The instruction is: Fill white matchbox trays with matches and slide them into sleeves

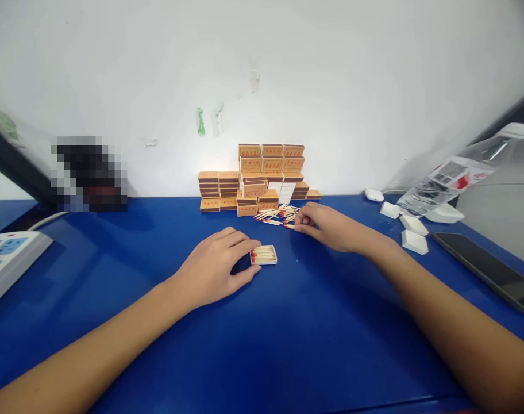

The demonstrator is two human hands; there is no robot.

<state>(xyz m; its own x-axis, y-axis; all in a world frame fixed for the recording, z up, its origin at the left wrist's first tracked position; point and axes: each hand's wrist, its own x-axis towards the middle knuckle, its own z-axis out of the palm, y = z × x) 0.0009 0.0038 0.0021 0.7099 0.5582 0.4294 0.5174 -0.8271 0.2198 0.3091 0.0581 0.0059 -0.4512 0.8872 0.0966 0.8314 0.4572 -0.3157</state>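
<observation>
A small white matchbox tray (pixel 269 262) lies on the blue table, filled with a row of red-tipped matches (pixel 265 253). My left hand (pixel 221 261) grips the tray's left end between thumb and forefinger. Further back is a loose pile of matches (pixel 283 214), heads pointing various ways. My right hand (pixel 318 224) is at the pile's right side, fingers pinched together at the end of a match (pixel 290 226). Behind the pile, yellow matchboxes (pixel 272 165) stand stacked in several layers against the wall, with white tray ends (pixel 286 192) showing among them.
On the right are a clear plastic bottle (pixel 449 175), white blocks (pixel 414 242), a white earphone case (pixel 374 195) and a black phone (pixel 486 270). A white power strip (pixel 12 259) sits at the left edge. The white wall (pixel 167 86) closes off the table's back.
</observation>
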